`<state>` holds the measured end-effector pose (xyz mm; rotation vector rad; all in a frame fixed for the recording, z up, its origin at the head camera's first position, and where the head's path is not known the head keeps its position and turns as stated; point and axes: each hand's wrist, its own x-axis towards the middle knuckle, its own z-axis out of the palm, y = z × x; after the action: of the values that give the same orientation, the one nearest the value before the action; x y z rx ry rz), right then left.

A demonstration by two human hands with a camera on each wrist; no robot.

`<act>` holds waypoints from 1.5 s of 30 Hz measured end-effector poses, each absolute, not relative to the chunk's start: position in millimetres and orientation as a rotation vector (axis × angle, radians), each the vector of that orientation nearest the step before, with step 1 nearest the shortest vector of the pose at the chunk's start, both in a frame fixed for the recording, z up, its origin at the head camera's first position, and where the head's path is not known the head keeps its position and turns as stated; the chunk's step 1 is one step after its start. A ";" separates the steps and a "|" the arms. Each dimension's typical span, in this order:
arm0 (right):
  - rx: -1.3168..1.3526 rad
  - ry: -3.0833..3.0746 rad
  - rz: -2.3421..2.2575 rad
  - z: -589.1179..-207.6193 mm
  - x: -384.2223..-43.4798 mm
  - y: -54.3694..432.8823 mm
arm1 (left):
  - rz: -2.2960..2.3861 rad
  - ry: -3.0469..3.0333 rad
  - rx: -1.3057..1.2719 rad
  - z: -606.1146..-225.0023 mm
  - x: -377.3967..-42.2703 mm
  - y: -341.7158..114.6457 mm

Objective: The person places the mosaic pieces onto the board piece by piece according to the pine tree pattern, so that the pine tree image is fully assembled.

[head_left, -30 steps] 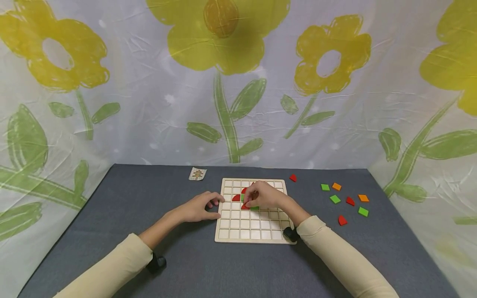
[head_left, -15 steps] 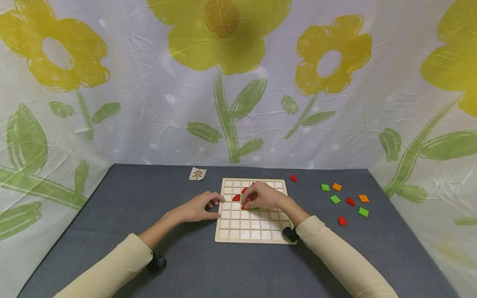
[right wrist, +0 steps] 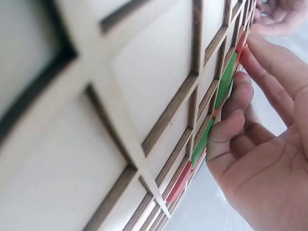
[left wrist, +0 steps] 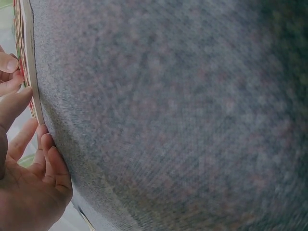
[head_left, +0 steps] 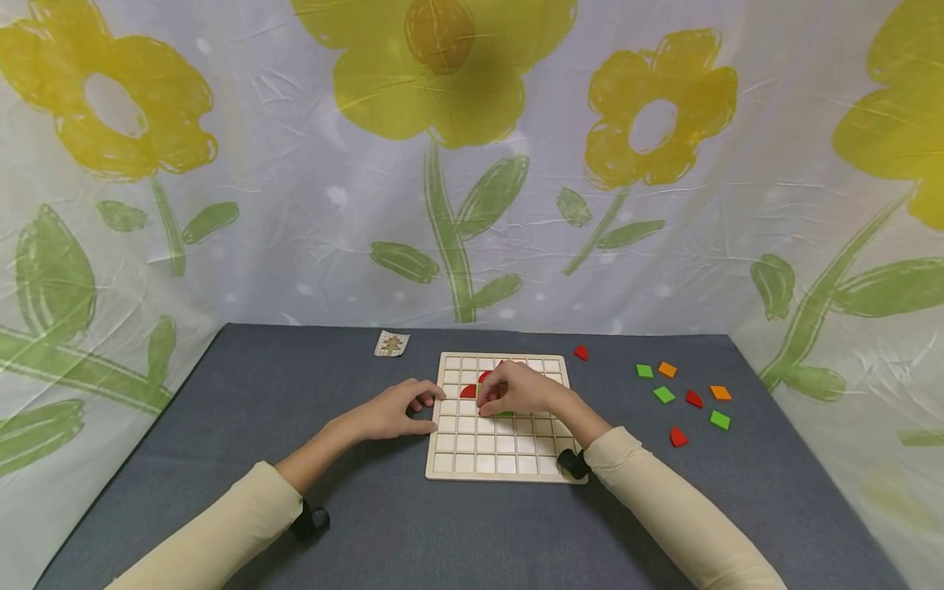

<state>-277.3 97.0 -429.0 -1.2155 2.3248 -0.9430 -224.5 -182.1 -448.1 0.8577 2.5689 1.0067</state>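
Observation:
A wooden grid board (head_left: pixel 472 465) lies on the table, with red and green pieces in some of its upper cells. My right hand (head_left: pixel 516 388) is over the board; its thumb and index finger pinch a rounded red piece (right wrist: pixel 241 42) at a cell. Near it sit a green piece (right wrist: pixel 226 79), another green piece (right wrist: pixel 202 142) and a red piece (right wrist: pixel 180 181). A further red piece (head_left: pixel 469 392) lies to the left of that hand, which hides part of the pattern. My left hand (head_left: pixel 394 411) touches the board's left edge with thumb and fingers loosely bent.
To the right of the board lie loose tiles: a green tile (head_left: pixel 644 371), an orange tile (head_left: pixel 667 369), a red tile (head_left: pixel 678 437) and several others. One red tile (head_left: pixel 581 352) is near the board's top right corner. A small pattern card (head_left: pixel 391 344) lies behind the board.
My right fingertips have shifted slightly left with the red piece, which is now mostly covered in the head view. The left hand and the board have stayed put.

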 end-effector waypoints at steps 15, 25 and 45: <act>-1.277 2.294 -1.063 -420.8 -281.4 117.7 | 0.994 2.570 0.853 -445.3 -225.0 -181.7; -1.261 2.316 -1.115 -419.6 -272.5 176.6 | 0.986 2.575 0.846 -445.2 -224.1 -181.9; -0.970 2.457 -1.211 -423.4 -239.6 313.8 | 1.000 2.563 0.832 -449.2 -225.1 -184.2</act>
<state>-239.6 313.8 -423.4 -0.9704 2.4572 -1.2109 -225.1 -184.2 -449.2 0.8320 2.5631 1.0004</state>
